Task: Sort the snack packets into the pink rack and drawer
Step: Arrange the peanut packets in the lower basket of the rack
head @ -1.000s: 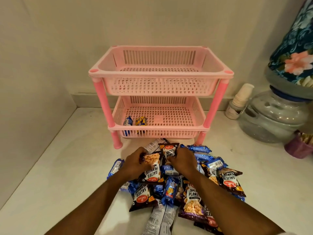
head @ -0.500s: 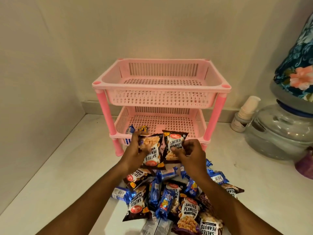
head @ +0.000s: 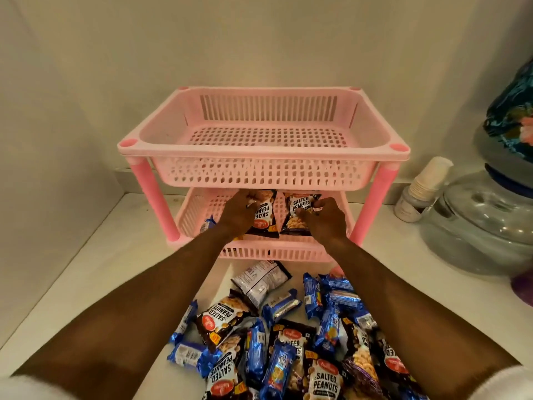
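Observation:
A pink two-tier rack stands against the back wall. My left hand grips a dark salted peanuts packet inside the lower tier. Beside it, my right hand holds a second peanuts packet in the same tier. A blue packet lies at the lower tier's left front. The top tier holds nothing. A heap of peanuts packets and blue biscuit packets lies on the counter in front of the rack, between my forearms.
A clear water dispenser base with a floral-covered bottle stands at the right. A stack of paper cups leans beside it. Walls close the left and back; the white counter extends left of the heap.
Both hands lifted a peanuts packet each from the heap and carried them forward into the rack's lower tier. The view moved closer to the rack.

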A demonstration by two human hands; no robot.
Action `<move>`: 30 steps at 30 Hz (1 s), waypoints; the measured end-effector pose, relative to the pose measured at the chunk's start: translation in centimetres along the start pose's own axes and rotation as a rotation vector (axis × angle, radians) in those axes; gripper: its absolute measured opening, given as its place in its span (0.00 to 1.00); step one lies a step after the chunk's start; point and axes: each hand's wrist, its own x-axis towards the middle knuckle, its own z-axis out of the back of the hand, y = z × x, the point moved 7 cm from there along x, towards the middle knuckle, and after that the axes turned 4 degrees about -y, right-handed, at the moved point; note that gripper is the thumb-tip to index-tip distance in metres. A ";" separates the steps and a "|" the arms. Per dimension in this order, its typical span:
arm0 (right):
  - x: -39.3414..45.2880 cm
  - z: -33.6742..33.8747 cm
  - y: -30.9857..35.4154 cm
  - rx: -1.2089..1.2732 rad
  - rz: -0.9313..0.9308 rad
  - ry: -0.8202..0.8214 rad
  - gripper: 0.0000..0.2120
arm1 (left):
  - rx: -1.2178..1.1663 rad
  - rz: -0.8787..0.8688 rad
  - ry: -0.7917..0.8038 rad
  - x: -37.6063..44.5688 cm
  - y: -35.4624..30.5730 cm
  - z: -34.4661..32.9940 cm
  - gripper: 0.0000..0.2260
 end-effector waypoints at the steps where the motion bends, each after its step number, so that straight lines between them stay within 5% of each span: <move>1: 0.5 -0.5 -0.7 -0.048 -0.011 0.025 0.24 | 0.037 -0.007 0.028 0.5 0.4 -0.7 0.07; 8: 1.9 -3.3 -2.3 -0.419 0.009 0.310 0.26 | 0.514 0.035 0.430 1.7 2.6 -5.7 0.20; 13: 1.3 -3.2 -1.7 -0.615 0.105 0.329 0.22 | 0.857 0.045 0.441 1.1 2.6 -5.6 0.28; 16: 1.1 -2.5 -0.2 -0.613 0.226 0.249 0.18 | 1.031 -0.162 0.407 1.4 1.5 -5.7 0.29; 22: 0.4 -3.4 1.4 -0.616 0.339 0.247 0.38 | 0.746 -0.144 0.630 1.8 2.6 -6.7 0.32; 30: 1.3 -5.1 0.8 -0.710 0.306 0.426 0.33 | 0.673 -0.031 0.615 2.2 4.6 -6.3 0.32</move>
